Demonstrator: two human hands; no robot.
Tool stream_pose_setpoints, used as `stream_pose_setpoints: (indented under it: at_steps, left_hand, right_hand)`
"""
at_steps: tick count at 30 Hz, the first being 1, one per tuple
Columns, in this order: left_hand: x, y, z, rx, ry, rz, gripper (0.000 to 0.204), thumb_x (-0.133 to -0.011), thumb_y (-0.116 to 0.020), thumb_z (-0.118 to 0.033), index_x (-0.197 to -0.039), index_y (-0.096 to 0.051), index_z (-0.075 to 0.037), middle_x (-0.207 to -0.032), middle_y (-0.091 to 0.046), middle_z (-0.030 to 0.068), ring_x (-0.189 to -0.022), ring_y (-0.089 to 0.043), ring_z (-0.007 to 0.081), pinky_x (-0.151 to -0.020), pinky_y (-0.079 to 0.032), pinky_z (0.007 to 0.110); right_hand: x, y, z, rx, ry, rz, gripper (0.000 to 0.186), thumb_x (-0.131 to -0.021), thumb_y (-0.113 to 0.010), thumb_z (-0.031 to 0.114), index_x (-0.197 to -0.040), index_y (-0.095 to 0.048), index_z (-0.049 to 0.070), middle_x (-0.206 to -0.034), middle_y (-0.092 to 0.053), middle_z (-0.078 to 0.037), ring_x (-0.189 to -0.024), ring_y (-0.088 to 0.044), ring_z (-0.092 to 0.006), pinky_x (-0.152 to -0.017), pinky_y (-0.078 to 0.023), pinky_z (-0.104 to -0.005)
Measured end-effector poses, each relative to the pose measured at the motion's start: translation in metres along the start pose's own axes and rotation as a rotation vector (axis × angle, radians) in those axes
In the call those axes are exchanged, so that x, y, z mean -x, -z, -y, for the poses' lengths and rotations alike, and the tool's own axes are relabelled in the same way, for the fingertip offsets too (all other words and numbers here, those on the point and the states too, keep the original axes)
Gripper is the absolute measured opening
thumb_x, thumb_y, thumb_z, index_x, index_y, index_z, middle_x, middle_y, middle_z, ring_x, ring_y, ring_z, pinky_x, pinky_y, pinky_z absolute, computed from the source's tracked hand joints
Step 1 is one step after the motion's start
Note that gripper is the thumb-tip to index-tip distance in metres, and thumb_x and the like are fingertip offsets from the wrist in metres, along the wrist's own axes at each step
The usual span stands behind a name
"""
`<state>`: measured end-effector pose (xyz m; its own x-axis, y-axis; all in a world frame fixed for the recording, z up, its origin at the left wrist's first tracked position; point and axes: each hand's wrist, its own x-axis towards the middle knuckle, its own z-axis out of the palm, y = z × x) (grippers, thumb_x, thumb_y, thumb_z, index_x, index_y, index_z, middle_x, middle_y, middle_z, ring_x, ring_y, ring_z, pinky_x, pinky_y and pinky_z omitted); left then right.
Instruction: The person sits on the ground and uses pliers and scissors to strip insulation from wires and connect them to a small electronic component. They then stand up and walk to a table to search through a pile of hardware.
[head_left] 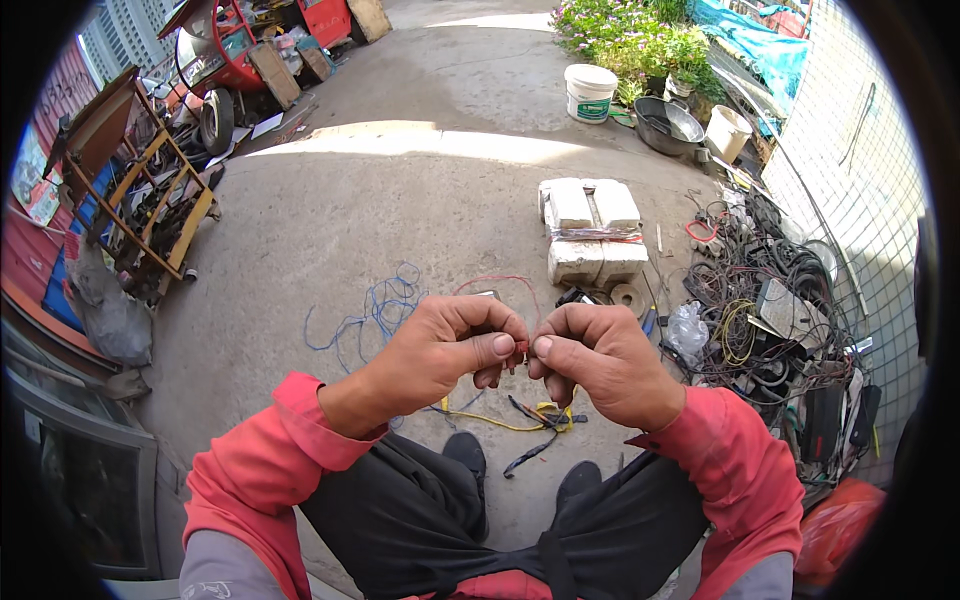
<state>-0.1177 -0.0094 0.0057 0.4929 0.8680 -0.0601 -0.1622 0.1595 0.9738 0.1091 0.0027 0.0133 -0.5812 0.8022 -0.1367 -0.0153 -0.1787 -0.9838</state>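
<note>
In front of my knees, my left hand pinches a small red piece between thumb and fingers. My right hand is closed in a pinch right beside it, its fingertips at the piece's other side. Whether the piece is a wire end or a connector is too small to tell. Behind my hands a thin red wire arcs over the concrete. A tangle of blue wire lies beyond my left wrist. Below my hands, yellow wire and a dark cable piece lie between my shoes.
Tied white foam blocks stand ahead to the right. A heap of cables and scrap runs along the right wall. Left are a rusty metal frame and a glass-fronted box. A white bucket stands near flowering plants.
</note>
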Motion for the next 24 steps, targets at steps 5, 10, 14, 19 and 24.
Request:
stream_pose_setpoints:
  at_steps: [5,10,14,19,24]
  left_hand:
    - [0.002,0.000,-0.001,0.089,0.006,0.014,0.013,-0.097,-0.063,-0.007,-0.106,-0.066,0.002,-0.086,-0.067,0.0061,-0.068,-0.058,0.0092,-0.060,-0.048,0.023]
    - [0.002,-0.001,0.000,0.152,-0.010,0.048,0.012,-0.098,-0.063,-0.007,-0.105,-0.066,0.002,-0.085,-0.065,0.0058,-0.067,-0.058,0.0097,-0.059,-0.047,0.023]
    - [0.000,0.000,0.002,0.168,-0.024,0.073,0.012,-0.098,-0.063,-0.007,-0.105,-0.066,0.002,-0.085,-0.065,0.0058,-0.067,-0.057,0.0098,-0.059,-0.047,0.024]
    - [-0.001,0.001,0.005,0.169,-0.054,0.088,0.012,-0.098,-0.063,-0.008,-0.106,-0.066,0.001,-0.085,-0.065,0.0060,-0.067,-0.058,0.0099,-0.059,-0.047,0.023]
    - [-0.002,0.004,0.008,0.162,-0.090,0.122,0.014,-0.098,-0.063,-0.012,-0.104,-0.065,0.001,-0.096,-0.064,0.0095,-0.069,-0.057,0.0112,-0.059,-0.046,0.023]
  right_hand:
    - [0.003,-0.002,0.003,-0.051,0.017,0.011,0.018,-0.098,-0.061,0.014,-0.099,-0.064,-0.004,-0.082,-0.069,-0.008,-0.060,-0.061,-0.0080,-0.053,-0.049,-0.0234]
    - [0.007,-0.003,0.005,-0.074,0.043,0.017,0.019,-0.098,-0.061,0.015,-0.099,-0.064,-0.005,-0.082,-0.069,-0.008,-0.060,-0.060,-0.0080,-0.052,-0.049,-0.0233]
    - [0.008,-0.003,0.005,-0.077,0.049,0.008,0.020,-0.098,-0.061,0.014,-0.099,-0.064,-0.005,-0.082,-0.069,-0.008,-0.059,-0.060,-0.0079,-0.052,-0.049,-0.0232]
    - [0.010,-0.004,0.007,-0.103,0.066,0.012,0.020,-0.098,-0.061,0.014,-0.099,-0.065,-0.005,-0.082,-0.069,-0.007,-0.059,-0.060,-0.0078,-0.052,-0.048,-0.0228]
    - [0.011,-0.003,0.007,-0.114,0.064,0.015,0.020,-0.098,-0.062,0.015,-0.099,-0.065,-0.005,-0.081,-0.069,-0.007,-0.059,-0.060,-0.0074,-0.052,-0.048,-0.0226]
